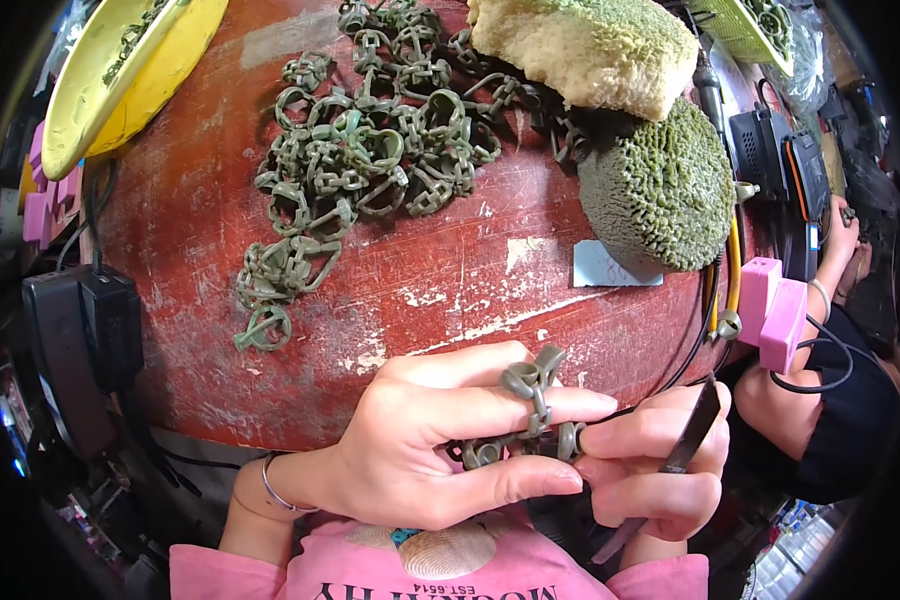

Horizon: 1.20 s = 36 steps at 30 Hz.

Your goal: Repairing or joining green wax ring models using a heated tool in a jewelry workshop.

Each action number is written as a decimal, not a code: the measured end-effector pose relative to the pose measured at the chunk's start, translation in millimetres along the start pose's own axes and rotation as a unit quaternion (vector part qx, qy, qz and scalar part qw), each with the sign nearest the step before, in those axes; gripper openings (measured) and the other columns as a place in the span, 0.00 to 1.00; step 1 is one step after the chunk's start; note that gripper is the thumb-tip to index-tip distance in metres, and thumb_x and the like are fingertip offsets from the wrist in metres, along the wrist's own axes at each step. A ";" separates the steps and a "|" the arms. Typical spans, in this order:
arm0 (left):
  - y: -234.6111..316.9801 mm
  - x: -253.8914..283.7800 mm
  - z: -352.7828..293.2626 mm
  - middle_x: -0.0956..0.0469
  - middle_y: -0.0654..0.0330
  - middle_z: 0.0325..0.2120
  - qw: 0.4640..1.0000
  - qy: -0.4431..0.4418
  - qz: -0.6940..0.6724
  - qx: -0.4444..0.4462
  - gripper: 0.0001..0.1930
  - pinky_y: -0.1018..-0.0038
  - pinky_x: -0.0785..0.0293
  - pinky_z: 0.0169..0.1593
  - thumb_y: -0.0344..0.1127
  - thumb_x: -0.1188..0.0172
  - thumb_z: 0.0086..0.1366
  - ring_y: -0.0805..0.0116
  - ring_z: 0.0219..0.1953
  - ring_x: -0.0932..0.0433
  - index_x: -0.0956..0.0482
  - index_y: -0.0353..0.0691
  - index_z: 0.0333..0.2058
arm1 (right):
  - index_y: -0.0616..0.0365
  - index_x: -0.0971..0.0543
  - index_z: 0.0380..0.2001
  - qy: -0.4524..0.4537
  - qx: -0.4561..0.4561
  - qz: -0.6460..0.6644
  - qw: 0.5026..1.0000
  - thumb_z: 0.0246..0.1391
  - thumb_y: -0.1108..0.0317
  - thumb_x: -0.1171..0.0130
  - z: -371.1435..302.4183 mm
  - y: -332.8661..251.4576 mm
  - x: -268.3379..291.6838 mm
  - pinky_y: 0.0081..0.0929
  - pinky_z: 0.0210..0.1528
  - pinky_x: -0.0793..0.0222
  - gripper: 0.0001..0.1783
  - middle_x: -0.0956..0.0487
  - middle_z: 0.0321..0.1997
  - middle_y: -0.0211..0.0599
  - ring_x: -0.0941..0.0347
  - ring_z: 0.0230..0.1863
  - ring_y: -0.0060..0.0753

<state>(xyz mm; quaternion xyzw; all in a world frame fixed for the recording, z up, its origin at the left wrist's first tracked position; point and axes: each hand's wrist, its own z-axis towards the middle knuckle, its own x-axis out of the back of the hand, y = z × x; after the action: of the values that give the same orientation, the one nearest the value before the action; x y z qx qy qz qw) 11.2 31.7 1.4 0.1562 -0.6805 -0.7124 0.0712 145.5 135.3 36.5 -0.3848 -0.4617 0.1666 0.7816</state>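
A short olive-green link chain [538, 405] with ring-like pieces lies over and between the fingers of my left hand [420, 430], which is closed around it. My right hand [660, 460] pinches at the chain's right end with thumb and finger, close to my left fingertips. Across its fingers it also holds a thin flat dark tool [692, 430] with a narrow tip pointing up; whether it is a blade or tweezers I cannot tell. Beyond my hands, a heap of similar chains and rings [360, 150] spreads over the worn red tabletop [450, 290].
A pale spongy block [585, 50] rests against a rough green round block [660, 190], with a pale blue paper piece [615, 265] beside it. Yellow trays [120, 90] stand far left, black adapters [90, 340] left. Pink blocks [775, 315], cables and another person's arm [835, 260] are right.
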 end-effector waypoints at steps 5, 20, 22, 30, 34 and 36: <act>-1.0 -0.8 2.5 0.27 0.55 0.21 1.000 -0.013 -0.008 -0.001 0.21 0.76 0.33 0.27 0.37 0.32 0.42 0.69 0.23 0.28 0.22 0.32 0.35 | 0.43 0.35 0.13 -0.053 -0.009 -0.037 0.998 0.27 0.74 0.35 4.5 -6.2 7.8 0.21 0.20 0.45 0.17 0.26 0.22 0.24 0.37 0.20 0.22; -3.7 -5.4 4.6 0.26 0.54 0.22 1.000 -0.011 -0.029 0.005 0.21 0.76 0.33 0.27 0.38 0.33 0.43 0.69 0.24 0.27 0.22 0.33 0.36 | 0.41 0.34 0.19 -0.003 0.003 -0.109 0.994 0.30 0.79 0.36 -2.9 -7.2 3.8 0.20 0.18 0.48 0.20 0.27 0.30 0.22 0.42 0.20 0.23; -2.6 -1.4 2.7 0.26 0.54 0.22 1.000 -0.005 -0.009 0.014 0.20 0.76 0.32 0.27 0.38 0.33 0.43 0.69 0.24 0.27 0.22 0.33 0.36 | 0.41 0.34 0.18 -0.009 0.009 -0.104 0.995 0.29 0.79 0.36 -2.6 -2.6 -0.9 0.19 0.18 0.48 0.20 0.28 0.30 0.22 0.41 0.21 0.23; -0.5 -1.3 3.3 0.26 0.54 0.23 1.000 -0.019 -0.003 0.008 0.21 0.75 0.32 0.29 0.37 0.32 0.42 0.68 0.25 0.27 0.23 0.31 0.36 | 0.42 0.30 0.18 0.021 -0.088 -0.011 0.996 0.29 0.75 0.34 -3.7 -10.3 3.6 0.20 0.24 0.38 0.16 0.30 0.30 0.29 0.35 0.27 0.27; -2.6 1.3 0.0 0.26 0.54 0.23 1.000 -0.014 0.003 0.010 0.21 0.75 0.32 0.29 0.36 0.32 0.42 0.68 0.25 0.28 0.23 0.30 0.36 | 0.43 0.31 0.17 -0.005 0.023 0.019 1.000 0.30 0.75 0.34 -6.3 7.2 -2.1 0.19 0.25 0.38 0.16 0.31 0.31 0.30 0.35 0.29 0.27; -1.8 0.3 1.1 0.26 0.54 0.23 1.000 -0.006 -0.003 0.010 0.21 0.76 0.33 0.29 0.36 0.33 0.43 0.68 0.24 0.28 0.23 0.31 0.36 | 0.42 0.31 0.16 0.010 0.053 0.003 0.999 0.28 0.77 0.35 -4.9 9.0 -1.5 0.19 0.23 0.40 0.16 0.30 0.30 0.27 0.35 0.27 0.25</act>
<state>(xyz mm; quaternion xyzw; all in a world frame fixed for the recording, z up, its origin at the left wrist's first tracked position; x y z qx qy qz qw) 10.8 32.8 -0.5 0.1542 -0.6874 -0.7069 0.0632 149.8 138.0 27.4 -0.3459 -0.4434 0.1896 0.8049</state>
